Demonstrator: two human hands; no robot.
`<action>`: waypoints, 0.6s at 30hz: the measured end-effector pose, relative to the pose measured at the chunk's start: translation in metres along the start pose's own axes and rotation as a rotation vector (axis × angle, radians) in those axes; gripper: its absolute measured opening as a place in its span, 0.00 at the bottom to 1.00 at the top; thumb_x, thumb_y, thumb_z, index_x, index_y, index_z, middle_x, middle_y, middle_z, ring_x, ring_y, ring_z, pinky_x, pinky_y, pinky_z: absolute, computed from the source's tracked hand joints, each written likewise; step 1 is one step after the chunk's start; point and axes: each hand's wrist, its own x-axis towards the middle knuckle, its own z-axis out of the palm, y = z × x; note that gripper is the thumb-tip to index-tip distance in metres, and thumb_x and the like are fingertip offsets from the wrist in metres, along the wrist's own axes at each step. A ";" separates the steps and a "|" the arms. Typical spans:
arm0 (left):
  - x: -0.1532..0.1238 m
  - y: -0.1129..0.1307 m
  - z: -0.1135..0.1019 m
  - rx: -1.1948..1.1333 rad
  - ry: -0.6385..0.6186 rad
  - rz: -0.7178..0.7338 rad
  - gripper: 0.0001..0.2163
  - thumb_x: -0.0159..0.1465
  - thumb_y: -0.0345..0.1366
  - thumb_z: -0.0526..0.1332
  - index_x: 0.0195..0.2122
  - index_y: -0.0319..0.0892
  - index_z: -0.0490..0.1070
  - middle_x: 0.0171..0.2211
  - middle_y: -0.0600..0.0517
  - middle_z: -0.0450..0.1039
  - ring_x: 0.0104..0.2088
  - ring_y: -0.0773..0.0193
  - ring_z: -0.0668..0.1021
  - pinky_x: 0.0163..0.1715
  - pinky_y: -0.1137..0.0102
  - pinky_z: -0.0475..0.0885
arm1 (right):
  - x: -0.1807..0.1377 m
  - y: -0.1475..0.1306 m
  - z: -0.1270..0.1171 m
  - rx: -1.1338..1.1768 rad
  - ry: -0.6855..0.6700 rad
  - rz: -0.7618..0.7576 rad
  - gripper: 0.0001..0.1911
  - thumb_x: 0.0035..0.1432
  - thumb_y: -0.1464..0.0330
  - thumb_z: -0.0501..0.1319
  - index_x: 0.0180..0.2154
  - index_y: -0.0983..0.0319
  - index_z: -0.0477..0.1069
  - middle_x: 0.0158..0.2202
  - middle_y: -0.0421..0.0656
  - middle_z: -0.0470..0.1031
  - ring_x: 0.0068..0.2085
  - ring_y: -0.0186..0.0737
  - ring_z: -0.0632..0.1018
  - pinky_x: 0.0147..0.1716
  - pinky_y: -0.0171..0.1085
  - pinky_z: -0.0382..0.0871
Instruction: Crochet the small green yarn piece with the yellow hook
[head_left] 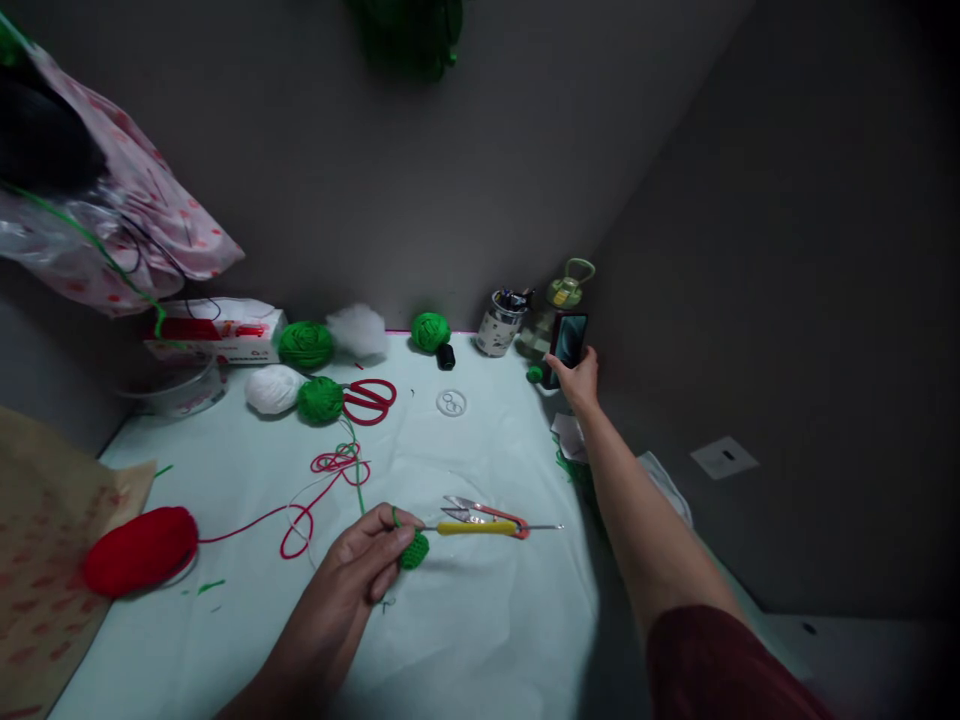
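My left hand (367, 560) pinches a small green crochet piece (415, 550) near the front middle of the table. A crochet hook (477, 528) with a yellow handle is attached to that piece and points right. Behind the hook lie orange-handled thread snips (480, 511), partly covered by it. My right hand (577, 380) is stretched out to the far right edge, its fingers closed around a smartphone (570, 340) that stands upright beside a green-lidded bottle (564, 290). Green yarn runs from the left hand back to a green yarn ball (321, 400).
Red-handled scissors (369, 402), a white yarn ball (273, 388) and more green balls (430, 331) line the back. A red skein (142, 550) lies left with a tangled strand. A pen cup (498, 328) and small round case (451, 403) stand near the wall.
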 end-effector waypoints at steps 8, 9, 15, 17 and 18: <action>0.001 -0.002 0.000 -0.010 -0.003 0.006 0.13 0.58 0.45 0.71 0.33 0.40 0.75 0.22 0.60 0.58 0.22 0.73 0.49 0.25 0.73 0.47 | -0.049 -0.001 -0.011 -0.047 0.015 -0.052 0.35 0.54 0.60 0.61 0.61 0.65 0.59 0.56 0.59 0.71 0.59 0.59 0.69 0.60 0.56 0.60; 0.001 -0.002 0.001 -0.007 -0.002 0.007 0.12 0.58 0.44 0.70 0.33 0.40 0.75 0.22 0.60 0.57 0.22 0.73 0.49 0.25 0.73 0.47 | -0.050 -0.003 -0.009 -0.046 0.005 -0.065 0.35 0.53 0.61 0.61 0.61 0.65 0.59 0.55 0.58 0.72 0.58 0.59 0.70 0.59 0.56 0.61; 0.001 -0.003 0.002 0.003 -0.004 0.005 0.12 0.58 0.44 0.70 0.32 0.39 0.75 0.22 0.60 0.58 0.22 0.73 0.49 0.24 0.72 0.45 | -0.029 -0.020 -0.006 -0.010 0.000 -0.107 0.36 0.52 0.60 0.61 0.62 0.63 0.58 0.56 0.55 0.73 0.57 0.56 0.71 0.60 0.55 0.61; 0.002 -0.003 0.001 0.000 -0.001 0.007 0.12 0.57 0.44 0.71 0.32 0.40 0.75 0.21 0.60 0.57 0.22 0.73 0.49 0.24 0.72 0.44 | -0.025 -0.021 -0.010 0.006 0.011 -0.107 0.36 0.53 0.61 0.59 0.63 0.63 0.57 0.56 0.54 0.73 0.57 0.56 0.71 0.60 0.55 0.62; 0.002 -0.004 0.001 -0.001 -0.003 0.007 0.12 0.57 0.44 0.71 0.32 0.39 0.75 0.20 0.61 0.56 0.21 0.73 0.49 0.25 0.72 0.44 | -0.024 -0.021 -0.013 0.012 0.015 -0.107 0.36 0.54 0.62 0.59 0.63 0.63 0.56 0.56 0.54 0.73 0.57 0.55 0.71 0.59 0.55 0.62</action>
